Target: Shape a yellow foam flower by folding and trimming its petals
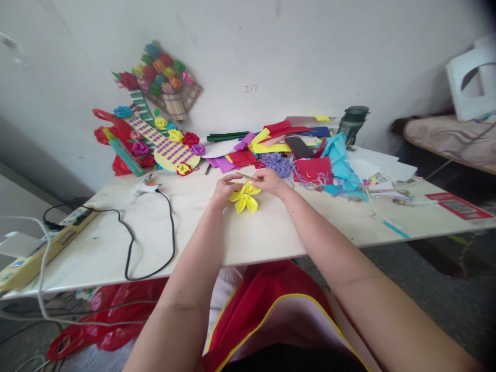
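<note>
A yellow paper flower (251, 203) with pointed petals is between my two hands, low over the table. My left hand (223, 190) pinches the flower at its left edge, fingertips partly hidden behind the petals. A thin brownish stick (245, 175) lies across the top of the flower. Its right end is in the closed fingers of my right hand (270, 182). The left end reaches close to my left fingertips; whether they touch it I cannot tell.
A white glue gun (143, 188) with a black cord lies left, near a power strip (64, 240). Coloured paper, purple yarn (277, 164), a phone (299, 147) and a green bottle (352, 124) crowd the back. Flower decorations (176, 150) and a glue bottle (126, 155) stand back left.
</note>
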`<action>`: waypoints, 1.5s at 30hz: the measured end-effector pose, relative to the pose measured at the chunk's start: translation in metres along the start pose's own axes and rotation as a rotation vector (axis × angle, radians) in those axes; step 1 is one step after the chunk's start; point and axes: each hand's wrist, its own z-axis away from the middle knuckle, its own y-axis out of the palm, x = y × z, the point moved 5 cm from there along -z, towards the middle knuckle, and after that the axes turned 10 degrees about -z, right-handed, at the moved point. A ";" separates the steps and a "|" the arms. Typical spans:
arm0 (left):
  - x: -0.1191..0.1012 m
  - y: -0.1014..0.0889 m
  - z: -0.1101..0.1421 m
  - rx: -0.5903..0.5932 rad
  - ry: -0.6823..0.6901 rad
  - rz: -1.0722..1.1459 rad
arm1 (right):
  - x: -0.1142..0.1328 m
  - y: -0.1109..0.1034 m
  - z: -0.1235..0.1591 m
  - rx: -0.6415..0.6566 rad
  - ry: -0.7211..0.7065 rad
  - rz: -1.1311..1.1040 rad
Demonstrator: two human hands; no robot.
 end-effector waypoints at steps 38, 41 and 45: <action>-0.006 0.016 0.010 0.149 0.054 -0.254 | 0.008 -0.003 -0.001 -0.139 -0.131 0.313; -0.005 0.017 0.009 0.169 0.027 -0.261 | 0.006 -0.003 -0.003 -0.140 -0.115 0.311; -0.001 0.016 0.008 0.180 -0.005 -0.252 | 0.006 -0.003 -0.003 -0.133 -0.117 0.316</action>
